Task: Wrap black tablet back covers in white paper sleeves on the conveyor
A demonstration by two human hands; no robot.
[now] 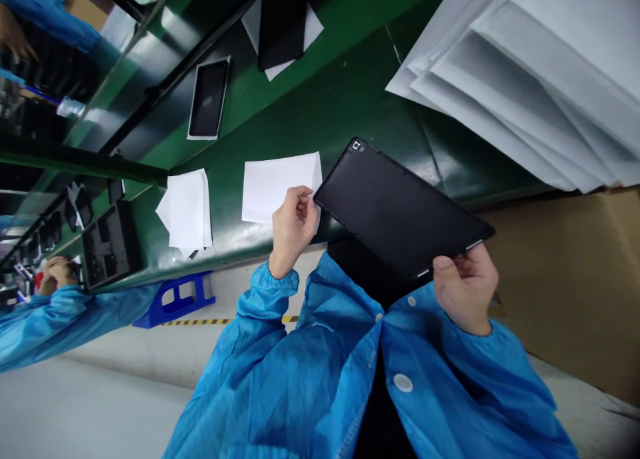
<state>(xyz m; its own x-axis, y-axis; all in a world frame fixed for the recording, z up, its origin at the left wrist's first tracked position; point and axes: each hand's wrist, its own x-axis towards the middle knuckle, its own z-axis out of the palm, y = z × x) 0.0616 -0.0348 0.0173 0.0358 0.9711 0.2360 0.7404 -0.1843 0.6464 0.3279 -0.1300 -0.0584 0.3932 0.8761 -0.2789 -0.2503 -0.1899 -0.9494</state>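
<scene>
My right hand (466,287) grips the lower right end of a black tablet (400,209), thumb on top and fingers beneath. The tablet is tilted, back side up, with a camera lens at its upper left corner. My left hand (294,231) is closed in a pinch at the right edge of a white sleeve (273,187) on the green bench. That edge stands slightly raised beside the tablet's left corner. My left fingertips partly hide the sleeve's edge, and the tablet's corner is close to them.
A stack of white sleeves (530,79) lies at upper right, above a cardboard box (565,272). More sleeves (189,209) lie to the left. Farther back are a black tablet (283,25) and another on white (209,99). A co-worker's sleeve (85,319) and blue stool (180,299) are at left.
</scene>
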